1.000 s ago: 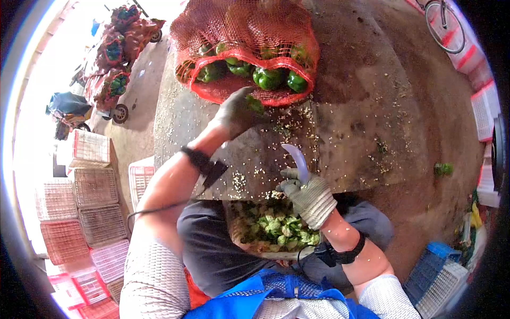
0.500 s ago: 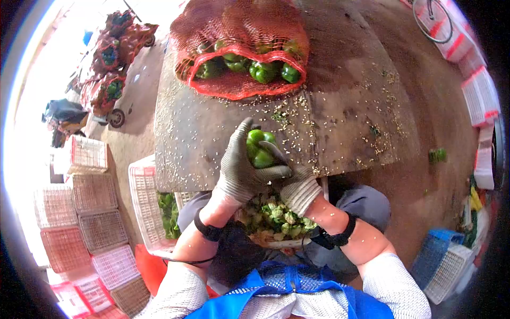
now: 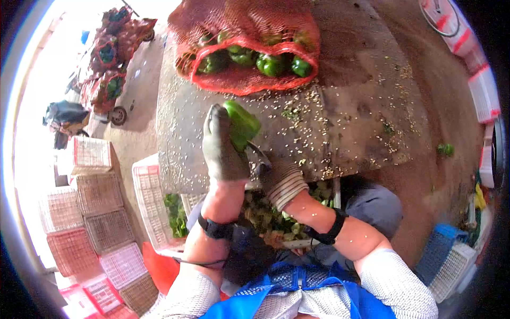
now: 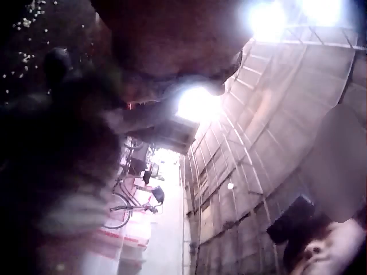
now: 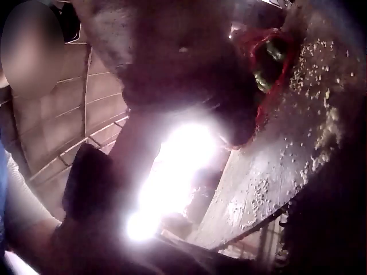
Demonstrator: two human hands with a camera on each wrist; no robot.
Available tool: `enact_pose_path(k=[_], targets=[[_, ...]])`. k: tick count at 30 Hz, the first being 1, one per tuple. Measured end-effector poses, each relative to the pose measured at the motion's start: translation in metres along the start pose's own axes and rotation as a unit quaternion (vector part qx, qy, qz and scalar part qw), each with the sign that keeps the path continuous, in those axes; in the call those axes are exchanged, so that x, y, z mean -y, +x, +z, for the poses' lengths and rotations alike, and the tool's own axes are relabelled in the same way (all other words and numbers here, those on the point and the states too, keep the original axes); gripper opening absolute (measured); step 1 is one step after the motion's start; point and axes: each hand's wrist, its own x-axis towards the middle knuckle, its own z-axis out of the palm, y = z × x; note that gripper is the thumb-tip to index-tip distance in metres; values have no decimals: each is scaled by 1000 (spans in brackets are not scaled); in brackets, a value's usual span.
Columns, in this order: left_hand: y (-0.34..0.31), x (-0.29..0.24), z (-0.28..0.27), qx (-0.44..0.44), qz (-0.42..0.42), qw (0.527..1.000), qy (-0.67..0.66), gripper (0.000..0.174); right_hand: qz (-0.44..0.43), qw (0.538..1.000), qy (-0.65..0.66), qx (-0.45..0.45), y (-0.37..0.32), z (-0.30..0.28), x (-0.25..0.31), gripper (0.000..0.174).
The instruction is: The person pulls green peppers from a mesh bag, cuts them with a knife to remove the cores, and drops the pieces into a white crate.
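Nearest to the body, a scrap tub (image 3: 295, 244) sits in the lap, below and this side of the pepper (image 3: 242, 125). The right hand (image 3: 279, 179) butts up against the pepper's near end with its fingers curled, but I can't tell what's in them. The left hand (image 3: 222, 146) is wrapped round the pepper's left side and has it gripped. The pepper's long axis points away toward the sack (image 3: 239, 24) beyond it.

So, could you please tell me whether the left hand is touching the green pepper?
Touching. In the head view the gloved left hand wraps against the side of the green pepper, with no gap between them.
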Motion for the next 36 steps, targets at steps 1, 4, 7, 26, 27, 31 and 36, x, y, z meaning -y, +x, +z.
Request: enact_pose_path(k=[1,4,7,26,27,31,36], targets=[[5,-5,-8,-18,-30,998,-56,46,-132,981,-146,10,-2,16,-28,25],[31,-18,-30,-37,-141,977,-158,54,-189,880,-401,170,-13,5,-63,27],[29,-15,-29,7,-223,970,-93,57,-40,975,-199,85,-17,-38,-28,39],[-65,26,19,116,-6,884,452,51,-47,971,235,12,-3,-65,-19,81],[-59,46,6,130,-2,890,437,48,-37,970,237,29,-3,-63,-29,81],[-55,49,7,157,-25,933,324,32,-57,964,259,-10,-1,-71,-20,85],[-29,69,-16,57,-127,982,127,47,55,983,172,40,-4,-70,-18,88]])
